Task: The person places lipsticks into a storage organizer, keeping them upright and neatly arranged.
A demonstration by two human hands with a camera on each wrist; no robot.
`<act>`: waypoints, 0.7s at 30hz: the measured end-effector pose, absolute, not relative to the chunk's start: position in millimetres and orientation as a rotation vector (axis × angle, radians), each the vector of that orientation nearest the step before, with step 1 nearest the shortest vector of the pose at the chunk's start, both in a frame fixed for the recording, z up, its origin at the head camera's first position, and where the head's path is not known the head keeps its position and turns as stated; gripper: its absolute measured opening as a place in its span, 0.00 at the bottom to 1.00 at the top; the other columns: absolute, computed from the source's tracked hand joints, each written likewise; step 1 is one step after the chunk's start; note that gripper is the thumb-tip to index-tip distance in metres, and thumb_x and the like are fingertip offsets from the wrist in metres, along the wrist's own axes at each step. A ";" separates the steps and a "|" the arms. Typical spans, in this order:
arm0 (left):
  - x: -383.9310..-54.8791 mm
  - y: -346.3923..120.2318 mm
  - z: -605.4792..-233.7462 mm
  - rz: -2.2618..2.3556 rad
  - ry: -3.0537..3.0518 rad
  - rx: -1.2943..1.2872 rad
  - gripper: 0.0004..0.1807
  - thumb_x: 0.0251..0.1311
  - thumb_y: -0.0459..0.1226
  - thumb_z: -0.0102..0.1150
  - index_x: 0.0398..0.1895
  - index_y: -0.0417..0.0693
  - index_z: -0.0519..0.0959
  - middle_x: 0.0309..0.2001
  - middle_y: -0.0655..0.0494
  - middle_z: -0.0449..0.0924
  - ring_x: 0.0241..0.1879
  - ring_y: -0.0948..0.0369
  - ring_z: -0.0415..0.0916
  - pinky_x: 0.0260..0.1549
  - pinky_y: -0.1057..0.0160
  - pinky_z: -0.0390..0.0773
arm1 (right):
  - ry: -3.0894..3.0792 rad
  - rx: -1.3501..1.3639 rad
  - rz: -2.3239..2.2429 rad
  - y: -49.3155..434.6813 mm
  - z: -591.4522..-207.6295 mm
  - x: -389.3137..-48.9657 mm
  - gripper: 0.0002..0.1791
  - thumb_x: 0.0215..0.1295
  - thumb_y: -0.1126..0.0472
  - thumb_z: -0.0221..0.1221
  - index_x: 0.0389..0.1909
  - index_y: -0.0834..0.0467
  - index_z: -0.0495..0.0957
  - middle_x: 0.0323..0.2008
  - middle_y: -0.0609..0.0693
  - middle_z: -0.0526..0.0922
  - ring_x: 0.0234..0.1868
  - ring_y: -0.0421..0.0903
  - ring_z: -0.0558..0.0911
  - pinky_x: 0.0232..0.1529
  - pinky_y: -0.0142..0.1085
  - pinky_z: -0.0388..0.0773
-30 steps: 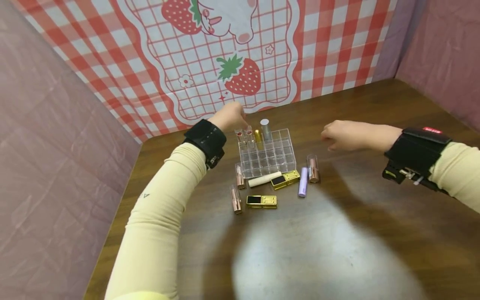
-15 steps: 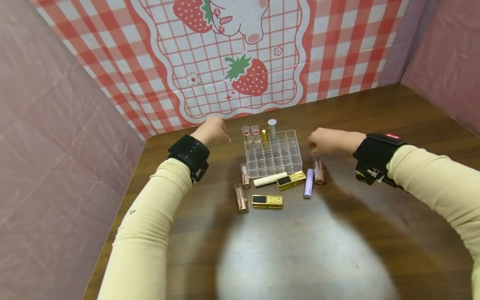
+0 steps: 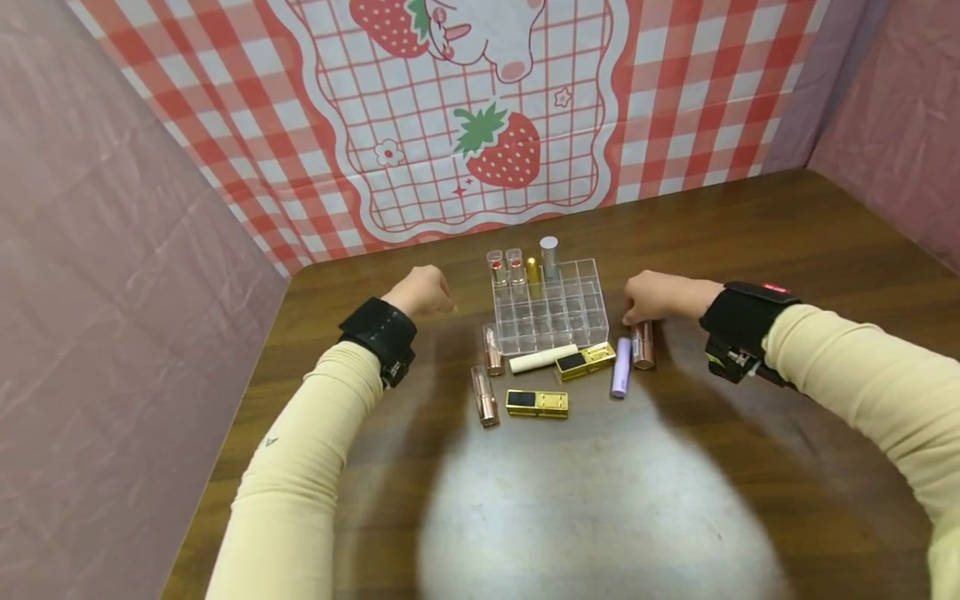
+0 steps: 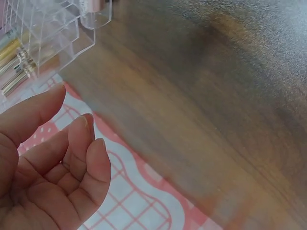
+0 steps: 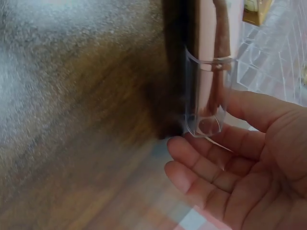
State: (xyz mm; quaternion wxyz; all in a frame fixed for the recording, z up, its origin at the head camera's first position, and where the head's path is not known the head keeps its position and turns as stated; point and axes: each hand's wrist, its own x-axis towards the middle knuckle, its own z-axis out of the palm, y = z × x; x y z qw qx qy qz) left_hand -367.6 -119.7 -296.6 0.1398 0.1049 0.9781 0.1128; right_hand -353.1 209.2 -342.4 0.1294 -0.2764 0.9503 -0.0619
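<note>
My right hand (image 3: 660, 296) is at the far end of a rose-gold lipstick (image 3: 642, 348) with a clear cap, lying right of the organizer. In the right wrist view, the thumb and loosely bent fingers (image 5: 196, 184) are close about the clear cap (image 5: 208, 103); no firm grip shows. My left hand (image 3: 420, 292) hovers left of the clear lipstick organizer (image 3: 551, 308), fingers loosely curled and holding nothing. In the organizer's back row stand two clear-capped lipsticks with red tips (image 3: 514, 267), a gold tube (image 3: 533, 273) and a silver tube (image 3: 550, 257).
In front of the organizer lie a cream tube (image 3: 542, 359), two gold-and-black lipsticks (image 3: 537, 403) and a lilac tube (image 3: 621, 368). Two more rose-gold lipsticks (image 3: 484, 396) lie at its left. A checked strawberry cloth (image 3: 502, 150) hangs behind the wooden table (image 3: 390, 500).
My right hand has moved left and down to the rose-gold lipstick's capped end. My left hand has drawn away from the organizer's back row, leftward and toward me.
</note>
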 end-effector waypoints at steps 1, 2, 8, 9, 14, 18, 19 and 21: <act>-367.4 -119.9 -297.6 0.327 2.828 0.311 0.09 0.48 0.37 0.64 0.30 0.38 0.83 0.25 0.54 0.77 0.22 0.63 0.70 0.25 0.68 0.72 | 2.757 -0.791 -0.193 209.2 -343.1 -352.7 0.09 0.52 0.62 0.61 0.24 0.66 0.79 0.22 0.51 0.78 0.23 0.45 0.74 0.26 0.38 0.72; -367.3 -120.0 -298.6 0.330 2.828 0.320 0.09 0.48 0.36 0.64 0.29 0.38 0.83 0.23 0.55 0.76 0.21 0.63 0.69 0.24 0.68 0.71 | 2.755 -0.779 -0.203 209.3 -343.9 -352.4 0.09 0.53 0.62 0.61 0.23 0.66 0.79 0.21 0.51 0.78 0.23 0.44 0.74 0.25 0.37 0.72; -369.1 -120.7 -302.6 0.339 2.832 0.353 0.08 0.46 0.35 0.64 0.29 0.39 0.84 0.22 0.56 0.77 0.18 0.65 0.67 0.21 0.71 0.69 | 2.742 -0.712 -0.264 209.3 -347.0 -352.1 0.09 0.54 0.62 0.60 0.22 0.65 0.78 0.20 0.50 0.76 0.21 0.43 0.73 0.22 0.34 0.70; -369.5 -120.9 -303.1 0.343 2.832 0.347 0.08 0.46 0.35 0.64 0.30 0.40 0.85 0.23 0.55 0.78 0.17 0.66 0.67 0.21 0.71 0.70 | 2.741 -0.702 -0.277 209.2 -347.0 -351.9 0.09 0.54 0.62 0.61 0.22 0.65 0.78 0.19 0.50 0.76 0.20 0.43 0.73 0.22 0.33 0.69; -370.4 -122.0 -304.3 0.342 2.827 0.319 0.09 0.48 0.36 0.64 0.31 0.40 0.84 0.26 0.53 0.80 0.14 0.68 0.68 0.20 0.72 0.70 | 2.755 -0.676 -0.317 209.4 -347.0 -350.9 0.10 0.52 0.61 0.62 0.19 0.63 0.77 0.16 0.47 0.75 0.18 0.40 0.73 0.21 0.32 0.68; -370.6 -122.4 -305.7 0.327 2.820 0.308 0.09 0.48 0.37 0.64 0.30 0.40 0.84 0.23 0.55 0.78 0.14 0.68 0.67 0.20 0.71 0.70 | 2.765 -0.687 -0.334 210.2 -348.3 -350.4 0.09 0.50 0.61 0.63 0.19 0.63 0.77 0.15 0.46 0.74 0.17 0.40 0.72 0.21 0.32 0.68; -370.7 -122.3 -306.3 0.322 2.817 0.305 0.09 0.48 0.37 0.64 0.30 0.40 0.84 0.22 0.56 0.77 0.14 0.68 0.67 0.21 0.71 0.69 | 2.767 -0.689 -0.341 210.4 -348.7 -350.4 0.09 0.49 0.61 0.63 0.18 0.63 0.77 0.15 0.46 0.74 0.17 0.40 0.72 0.21 0.31 0.68; -371.2 -122.3 -307.9 0.318 2.812 0.300 0.09 0.48 0.37 0.64 0.31 0.40 0.84 0.22 0.57 0.76 0.15 0.68 0.67 0.22 0.71 0.69 | 2.758 -0.688 -0.356 211.3 -349.5 -350.5 0.09 0.49 0.62 0.63 0.19 0.63 0.77 0.14 0.45 0.74 0.17 0.39 0.71 0.20 0.31 0.68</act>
